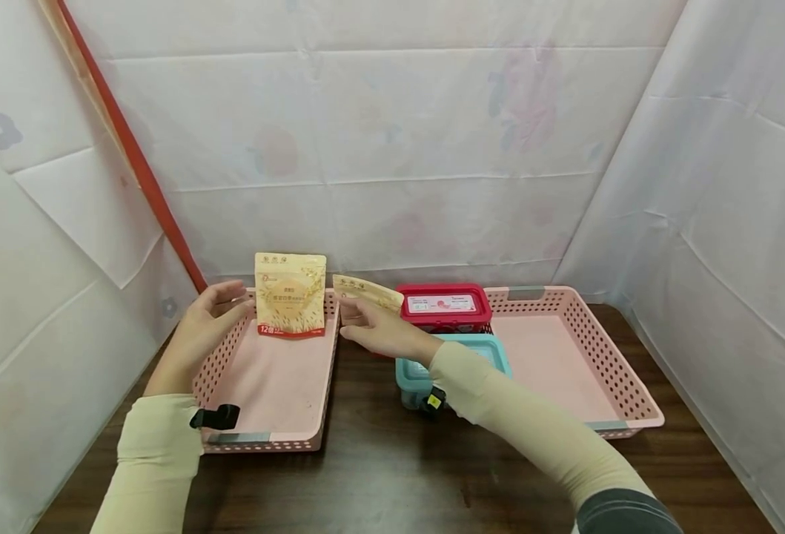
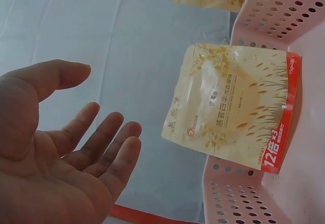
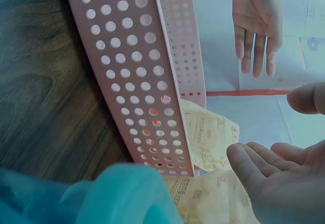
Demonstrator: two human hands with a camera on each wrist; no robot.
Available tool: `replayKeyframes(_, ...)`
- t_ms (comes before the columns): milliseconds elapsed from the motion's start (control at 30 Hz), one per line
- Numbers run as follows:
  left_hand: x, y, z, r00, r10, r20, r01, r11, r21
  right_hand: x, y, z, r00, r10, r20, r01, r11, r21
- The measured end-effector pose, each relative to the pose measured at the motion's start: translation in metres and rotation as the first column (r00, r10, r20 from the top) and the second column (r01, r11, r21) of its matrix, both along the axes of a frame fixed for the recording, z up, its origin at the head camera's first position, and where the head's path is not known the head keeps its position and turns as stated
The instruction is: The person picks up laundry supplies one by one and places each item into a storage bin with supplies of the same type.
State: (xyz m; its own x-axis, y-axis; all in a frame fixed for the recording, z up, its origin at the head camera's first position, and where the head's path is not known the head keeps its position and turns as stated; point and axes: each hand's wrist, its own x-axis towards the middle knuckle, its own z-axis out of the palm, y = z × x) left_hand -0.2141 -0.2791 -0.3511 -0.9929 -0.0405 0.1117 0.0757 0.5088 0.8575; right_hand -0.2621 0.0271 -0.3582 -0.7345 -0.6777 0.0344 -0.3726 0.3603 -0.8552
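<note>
A cream pouch with a red bottom band [image 1: 290, 295] stands upright at the back of the left pink basket [image 1: 279, 386]. My left hand [image 1: 207, 330] hovers over that basket's left side, next to the pouch. In the left wrist view its fingers are loosely spread, apart from the pouch. Just right of the basket, a second cream pouch [image 1: 365, 291] leans behind my right hand [image 1: 382, 326], which partly covers it. The right wrist view shows thumb and fingers apart with nothing between them; whether the fingertips touch a pouch I cannot tell.
Right of my right hand sit a red lidded box [image 1: 442, 320] and, in front of it, a teal lidded box [image 1: 411, 386], partly under my forearm. A second pink basket [image 1: 545, 356] stands at the right. White cloth [image 1: 392, 148] hangs behind the dark wooden table [image 1: 365, 482].
</note>
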Motion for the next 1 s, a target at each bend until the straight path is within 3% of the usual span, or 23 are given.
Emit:
replayKeyframes(333,-0.01,0.012,-0.006,0.996,-0.09,0.011,0.09,0.996,0.025,0.002,0.02,0.0,1.0,-0.007,0.006,0.007,1.0,0.028)
replayKeyframes(700,-0.019,0.037,-0.01,0.978,-0.204,-0.035,0.205,0.979,0.023,0.005,0.047,-0.002,0.996,-0.079,0.042,0.076,0.995,0.07)
replayKeyframes(1000,-0.023,0.059,-0.015,0.966,-0.257,0.006,0.256,0.964,0.072,0.009,0.066,0.0,0.994,-0.1,0.031,0.098,0.993,0.066)
